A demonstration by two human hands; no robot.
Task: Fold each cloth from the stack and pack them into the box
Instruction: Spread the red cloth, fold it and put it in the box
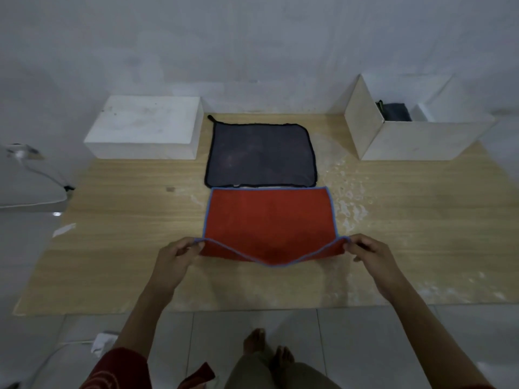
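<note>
A red cloth (pixel 269 217) with a blue hem lies spread on the wooden board (pixel 126 220), its far edge flat. My left hand (pixel 177 255) pinches the near left corner and my right hand (pixel 368 252) pinches the near right corner. Both corners are lifted, and the near edge sags between them. Beyond it a dark grey cloth (pixel 259 154) with a black hem lies flat on top of the stack. At the back right stands the open white box (pixel 421 138), with a dark folded cloth (pixel 396 112) inside.
A closed white box (pixel 146 127) sits at the back left against the white wall. A grey cushion (pixel 25 183) with a cable lies at the left edge. White tiled floor, my feet (pixel 269 352) and a crumpled white scrap (pixel 102 342) are below the board.
</note>
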